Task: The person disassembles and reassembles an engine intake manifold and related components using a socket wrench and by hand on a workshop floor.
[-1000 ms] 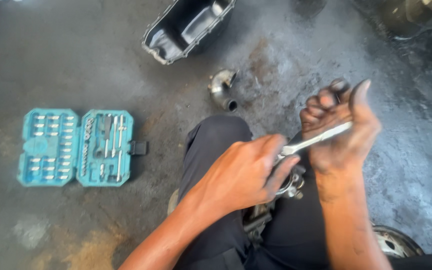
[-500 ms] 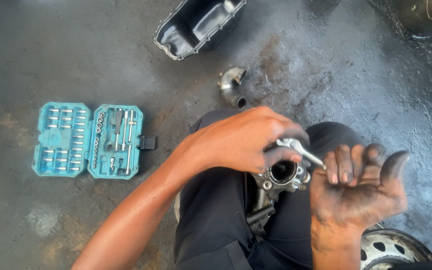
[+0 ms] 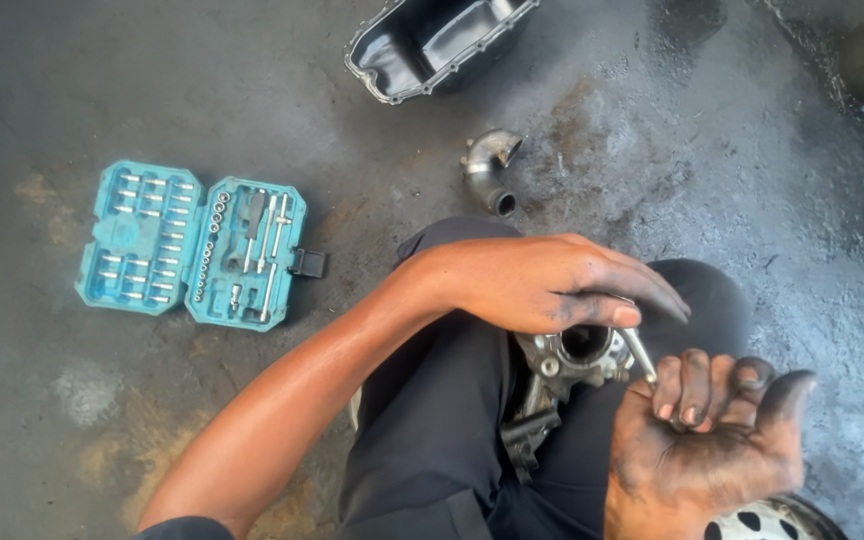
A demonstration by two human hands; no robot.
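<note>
A greasy metal engine part (image 3: 564, 362) with a round opening rests on my lap between dark trouser legs. My left hand (image 3: 552, 282) lies over its top, fingers stretched to the right and touching the head of a silver wrench (image 3: 638, 352). My right hand (image 3: 707, 440), black with grease, is curled around the wrench's handle just right of the part, palm toward me. Most of the wrench is hidden by the two hands.
An open teal socket set case (image 3: 192, 245) lies on the oily concrete floor at left. A bent metal pipe elbow (image 3: 488, 168) sits ahead of my knee. A black oil pan (image 3: 432, 40) is at the top. A wheel rim (image 3: 772, 520) shows at bottom right.
My right hand has dropped from a raised position down beside the part. My left hand has slid over the top of the part, covering the wrench head. The view has shifted right.
</note>
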